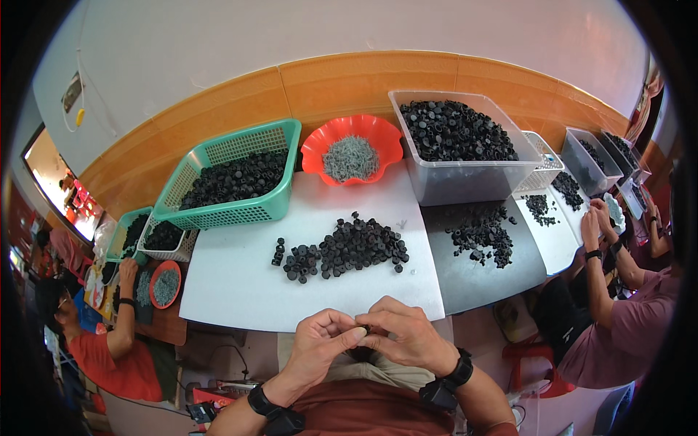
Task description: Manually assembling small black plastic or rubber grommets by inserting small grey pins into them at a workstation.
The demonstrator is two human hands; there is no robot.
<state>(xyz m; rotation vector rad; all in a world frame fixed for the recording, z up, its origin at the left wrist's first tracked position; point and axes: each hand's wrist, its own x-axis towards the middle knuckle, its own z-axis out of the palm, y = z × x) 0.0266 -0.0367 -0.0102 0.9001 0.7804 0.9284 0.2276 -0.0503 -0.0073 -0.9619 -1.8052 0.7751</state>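
Observation:
My left hand [325, 344] and my right hand [408, 336] meet just off the near edge of the white work sheet [233, 283]. Both are closed in a pinch, fingertips together around a small dark piece [365, 329], mostly hidden by the fingers. Beyond them on the sheet lies a heap of small black plastic parts [356, 248], some with round, cap-like ends. A short row of the same black parts [278, 251] sits at the heap's left. At the back, a red scalloped bowl [314, 151] holds many small grey metal pieces, perhaps screws or pins.
A green basket [240, 211] of black parts stands back left, a clear bin [465, 174] of black caps back right. More black pieces [486, 236] lie on the dark board [472, 287]. People work at both sides, one in a red shirt [120, 363], another in a mauve shirt [618, 341].

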